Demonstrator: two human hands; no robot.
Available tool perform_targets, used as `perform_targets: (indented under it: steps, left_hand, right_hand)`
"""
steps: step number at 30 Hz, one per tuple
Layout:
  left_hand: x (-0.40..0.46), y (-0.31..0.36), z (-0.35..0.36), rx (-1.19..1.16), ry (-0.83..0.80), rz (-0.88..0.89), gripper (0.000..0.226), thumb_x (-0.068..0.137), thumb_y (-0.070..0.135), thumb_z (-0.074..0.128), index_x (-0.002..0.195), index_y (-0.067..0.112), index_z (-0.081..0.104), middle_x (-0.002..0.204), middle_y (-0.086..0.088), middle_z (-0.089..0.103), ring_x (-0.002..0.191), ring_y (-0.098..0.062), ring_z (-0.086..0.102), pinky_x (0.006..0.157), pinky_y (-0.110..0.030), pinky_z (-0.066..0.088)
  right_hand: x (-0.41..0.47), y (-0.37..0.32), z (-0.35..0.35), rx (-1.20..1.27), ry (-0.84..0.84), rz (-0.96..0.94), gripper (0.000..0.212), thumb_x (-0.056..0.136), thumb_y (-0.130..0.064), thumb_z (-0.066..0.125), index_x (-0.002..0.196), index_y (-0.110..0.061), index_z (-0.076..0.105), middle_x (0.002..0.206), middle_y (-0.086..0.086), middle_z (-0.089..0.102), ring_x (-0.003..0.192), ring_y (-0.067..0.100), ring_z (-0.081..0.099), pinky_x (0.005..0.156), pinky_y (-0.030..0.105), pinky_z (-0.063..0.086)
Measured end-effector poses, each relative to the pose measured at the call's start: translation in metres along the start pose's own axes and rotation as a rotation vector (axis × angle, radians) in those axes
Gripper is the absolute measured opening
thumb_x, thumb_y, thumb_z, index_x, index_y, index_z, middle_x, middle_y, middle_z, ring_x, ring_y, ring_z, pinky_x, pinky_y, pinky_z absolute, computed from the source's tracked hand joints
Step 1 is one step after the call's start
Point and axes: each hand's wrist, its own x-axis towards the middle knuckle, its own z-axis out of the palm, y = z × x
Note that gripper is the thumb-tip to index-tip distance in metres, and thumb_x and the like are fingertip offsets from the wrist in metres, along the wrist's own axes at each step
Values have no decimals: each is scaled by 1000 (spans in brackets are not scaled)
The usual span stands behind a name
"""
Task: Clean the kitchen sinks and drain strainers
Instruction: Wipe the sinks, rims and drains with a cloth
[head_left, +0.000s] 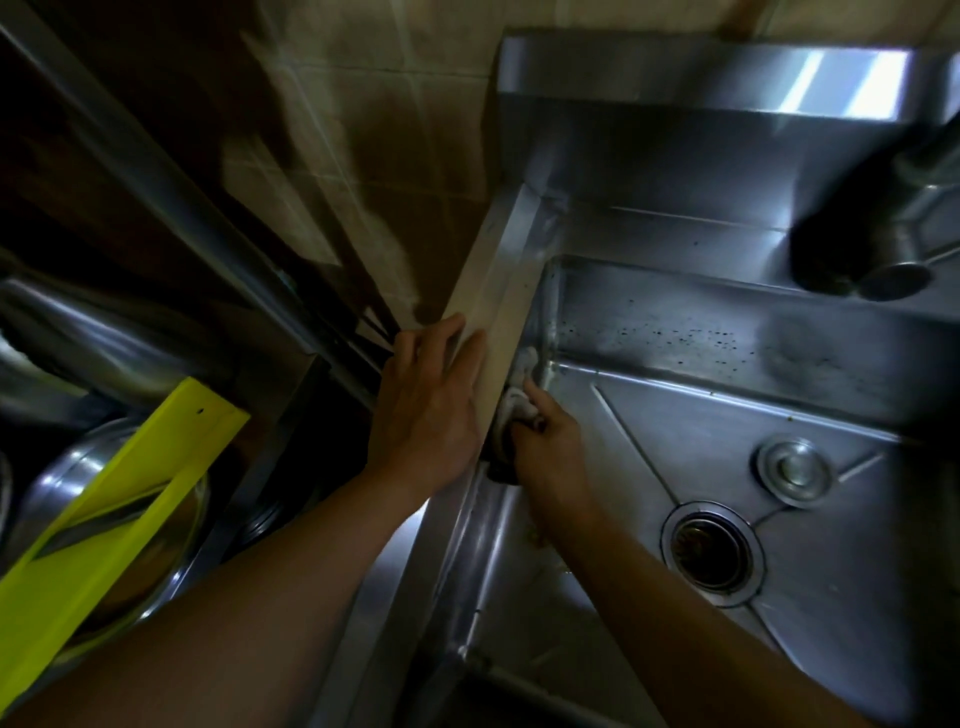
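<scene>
Steel sink (701, 431), strainer (710, 546) seated.

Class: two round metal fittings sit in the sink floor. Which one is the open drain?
The larger ring nearer the person, with a dark hole in its middle. The smaller disc beyond it is closed, capped with a solid metal centre.

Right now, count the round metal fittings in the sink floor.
2: an open drain near the middle, and a smaller capped one just behind it. The arm may hide others.

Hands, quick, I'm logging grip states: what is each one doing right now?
Left hand: open, fingers straight, resting flat on the sink rim.
Right hand: closed around a pale cloth, pressing it against the sink's left wall.
</scene>
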Motion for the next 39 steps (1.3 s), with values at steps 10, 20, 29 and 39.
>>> perform_targets:
  steps: [10, 20, 29, 39]
  left_hand:
    - [-1, -4, 3, -41, 23, -1, 55, 83, 10, 55, 137, 18, 48, 145, -8, 37, 125, -33, 34, 94, -39, 44]
    - [0, -2, 2, -35, 39, -3, 54, 83, 9, 56, 137, 17, 49, 145, -8, 39, 126, -34, 34, 97, -41, 42]
    - [-3, -2, 1, -37, 44, -26, 53, 87, 10, 53, 139, 21, 46, 147, -3, 34, 129, -29, 29, 100, -34, 36]
    - [0, -6, 7, -45, 65, -19, 53, 85, 11, 56, 137, 21, 48, 145, -2, 36, 125, -28, 32, 98, -32, 37]
  right_hand:
    - [11, 50, 12, -193, 9, 132, 42, 97, -6, 44, 139, -14, 45, 130, 23, 49, 114, 37, 53, 98, 45, 46]
    - [30, 91, 16, -357, 21, 346, 59, 91, 1, 42, 145, -22, 39, 130, 23, 47, 100, 45, 59, 92, 50, 50]
    - [-70, 0, 3, -73, -137, 13, 35, 95, 5, 43, 107, -25, 58, 97, 25, 62, 80, 31, 65, 67, 40, 58]
    - [-30, 60, 16, -381, -80, 129, 53, 96, 1, 41, 146, -16, 37, 119, 23, 54, 96, 40, 59, 88, 48, 51]
